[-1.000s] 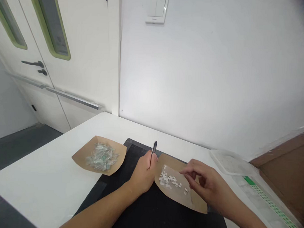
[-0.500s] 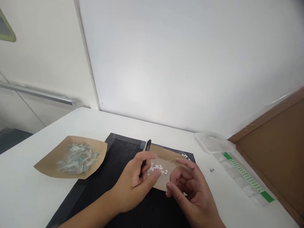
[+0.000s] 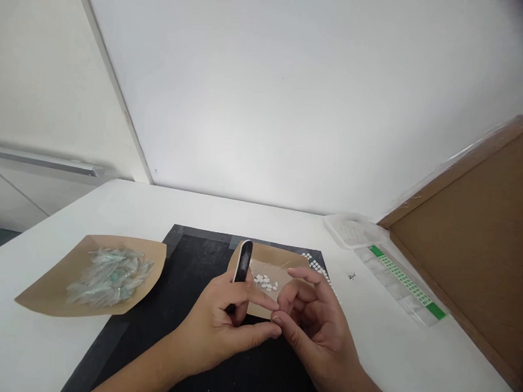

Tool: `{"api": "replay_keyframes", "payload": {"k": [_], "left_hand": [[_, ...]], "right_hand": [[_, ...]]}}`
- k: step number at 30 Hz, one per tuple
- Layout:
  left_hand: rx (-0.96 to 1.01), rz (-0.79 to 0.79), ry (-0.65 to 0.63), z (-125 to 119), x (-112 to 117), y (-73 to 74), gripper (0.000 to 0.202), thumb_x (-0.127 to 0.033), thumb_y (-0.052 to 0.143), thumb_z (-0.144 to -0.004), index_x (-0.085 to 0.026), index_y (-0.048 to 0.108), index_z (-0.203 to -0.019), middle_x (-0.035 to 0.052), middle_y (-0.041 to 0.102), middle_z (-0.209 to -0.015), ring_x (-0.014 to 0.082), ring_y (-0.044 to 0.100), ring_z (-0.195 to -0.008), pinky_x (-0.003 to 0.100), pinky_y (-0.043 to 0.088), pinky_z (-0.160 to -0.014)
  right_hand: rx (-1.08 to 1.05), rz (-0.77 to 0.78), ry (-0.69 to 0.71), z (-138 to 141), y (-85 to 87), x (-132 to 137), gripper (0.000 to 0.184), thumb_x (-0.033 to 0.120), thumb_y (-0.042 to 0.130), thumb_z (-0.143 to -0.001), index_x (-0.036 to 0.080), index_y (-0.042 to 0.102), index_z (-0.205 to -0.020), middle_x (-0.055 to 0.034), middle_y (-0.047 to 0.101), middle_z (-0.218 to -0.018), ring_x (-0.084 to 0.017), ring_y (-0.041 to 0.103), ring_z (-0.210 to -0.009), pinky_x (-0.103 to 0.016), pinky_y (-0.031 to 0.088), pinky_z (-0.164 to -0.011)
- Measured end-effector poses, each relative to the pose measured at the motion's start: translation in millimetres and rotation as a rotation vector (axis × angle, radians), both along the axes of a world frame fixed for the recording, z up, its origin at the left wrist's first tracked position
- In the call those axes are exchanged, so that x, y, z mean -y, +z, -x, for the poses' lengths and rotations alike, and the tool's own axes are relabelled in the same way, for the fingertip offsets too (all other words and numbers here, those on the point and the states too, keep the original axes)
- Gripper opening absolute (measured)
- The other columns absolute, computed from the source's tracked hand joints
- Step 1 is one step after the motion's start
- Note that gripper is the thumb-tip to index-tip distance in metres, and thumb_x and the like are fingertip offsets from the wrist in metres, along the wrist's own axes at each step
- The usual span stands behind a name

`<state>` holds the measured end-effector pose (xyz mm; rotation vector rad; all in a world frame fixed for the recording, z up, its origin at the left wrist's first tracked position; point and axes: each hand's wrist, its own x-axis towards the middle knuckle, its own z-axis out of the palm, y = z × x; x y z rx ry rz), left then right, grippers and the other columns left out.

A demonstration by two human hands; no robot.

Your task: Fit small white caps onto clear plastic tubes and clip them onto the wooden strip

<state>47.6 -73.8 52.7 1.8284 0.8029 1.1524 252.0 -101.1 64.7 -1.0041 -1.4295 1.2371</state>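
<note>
Holding a slim black stick with a pale edge (image 3: 243,261), the left hand (image 3: 218,317) of the person is closed around it with the curled fingers, and the stick points up and to the far side. The forefinger and thumb of this same hand reach to the right, where their tips come very close to the right hand (image 3: 315,321). The right hand is half curled, with one finger lifted; its thumb and a fingertip are nearly together, but I cannot tell whether something small is between them. Just behind the hands is the right paper tray (image 3: 285,257), brown, partly covered by the fingers, and in it are small white pieces (image 3: 263,282) with some clear film. Under the hands spreads a black mat (image 3: 199,262) — at its far right corner are rows of white dots (image 3: 314,265). To the left stands the left paper tray (image 3: 39,294), with a heap of clear packets (image 3: 113,276). On the right side, the white table (image 3: 244,205) carries tiny metallic bits (image 3: 352,276), then a clear case with a green label strip (image 3: 407,275) — and, farther, a clear shallow container (image 3: 348,230). A brown board (image 3: 475,226) stands at the far right, beside the white wall (image 3: 282,105).
</note>
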Motion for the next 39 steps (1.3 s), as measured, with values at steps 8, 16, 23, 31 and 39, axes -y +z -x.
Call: {"api": "replay_keyframes", "payload": {"k": [8, 16, 23, 31, 39], "left_hand": [[0.098, 0.148, -0.009, -3, 0, 0.6, 0.011, -0.029, 0.085, -0.084, -0.026, 0.086, -0.094, -0.0044, 0.048, -0.065, 0.0079, 0.040, -0.057, 0.020, 0.036, -0.055], [0.180, 0.227, -0.055, -5, 3, 7.8, 0.005, -0.023, 0.082, -0.086, -0.022, 0.086, -0.089, -0.0005, 0.067, -0.060, 0.0071, 0.042, -0.052, 0.019, 0.037, -0.052], [0.135, 0.312, -0.147, -4, 0, 20.2, 0.021, -0.031, 0.073, -0.095, -0.018, 0.085, -0.086, 0.0040, 0.074, -0.066, 0.0075, 0.045, -0.053, 0.020, 0.037, -0.051], [0.148, 0.499, -0.038, 2, 4, 0.2, 0.040, -0.048, 0.061, -0.101, -0.015, 0.077, -0.116, -0.0080, 0.038, -0.056, 0.0059, 0.036, -0.045, 0.017, 0.029, -0.042], [-0.051, 0.207, -0.018, 1, 10, 2.3, 0.031, -0.031, 0.058, -0.103, -0.024, 0.073, -0.129, -0.0047, 0.046, -0.066, 0.0095, 0.045, -0.058, 0.019, 0.042, -0.055]], "right_hand": [[-0.150, 0.036, 0.068, 4, 0.2, 0, 0.043, 0.030, 0.071, -0.098, 0.032, 0.044, -0.132, 0.0025, 0.061, -0.090, -0.012, 0.066, -0.072, -0.027, 0.051, -0.066], [-0.206, 0.079, 0.082, 5, -0.2, 0, 0.042, 0.031, 0.073, -0.097, 0.029, 0.045, -0.129, 0.0026, 0.061, -0.090, -0.012, 0.065, -0.071, -0.028, 0.051, -0.067], [-0.176, 0.089, 0.052, 7, -0.1, 2, 0.042, 0.033, 0.075, -0.095, 0.029, 0.047, -0.127, 0.0022, 0.062, -0.091, -0.012, 0.067, -0.070, -0.027, 0.051, -0.065], [-0.413, 0.218, 0.123, 0, 1.2, -3, 0.051, 0.027, 0.082, -0.089, 0.027, 0.048, -0.127, 0.0047, 0.065, -0.085, -0.006, 0.064, -0.057, -0.018, 0.046, -0.054], [-0.508, 0.321, 0.259, 0, -3.3, -4, 0.059, 0.037, 0.087, -0.085, 0.024, 0.048, -0.128, 0.0054, 0.068, -0.078, -0.004, 0.059, -0.048, -0.013, 0.037, -0.046]]}}
